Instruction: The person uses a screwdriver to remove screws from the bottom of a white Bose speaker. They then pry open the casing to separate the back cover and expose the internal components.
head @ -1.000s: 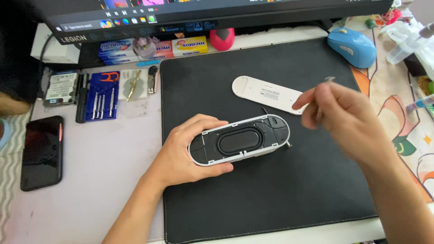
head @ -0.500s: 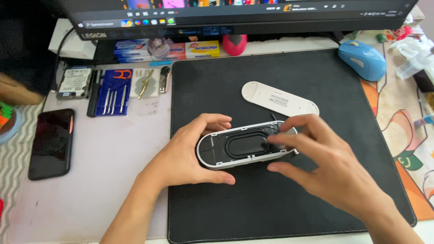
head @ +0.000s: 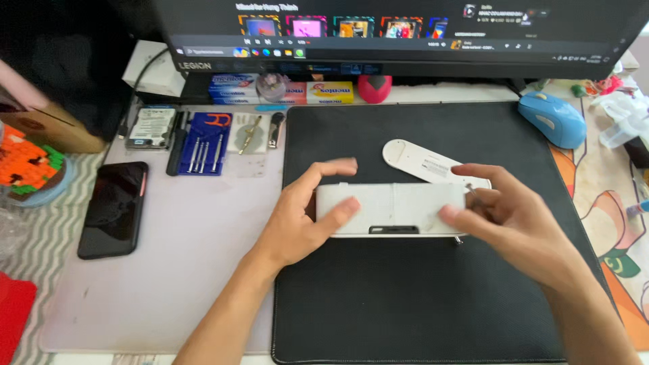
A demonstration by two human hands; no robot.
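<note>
Both hands hold a white oblong device (head: 391, 208) turned on its long edge above the middle of the black desk mat (head: 419, 297), which covers the right-hand part of the table (head: 169, 270). The left hand (head: 304, 220) comes in from the near edge with its forearm angled toward the far right; its thumb presses the near face of the device and its fingers (head: 334, 167) curl over the top, closed on its left end. The right hand (head: 503, 216) reaches in from the near right corner, wrist bent inward, thumb and fingers pinching the right end. Just behind the device lies a flat white oval cover (head: 422, 161). A black phone (head: 113, 208) lies near the left edge.
</note>
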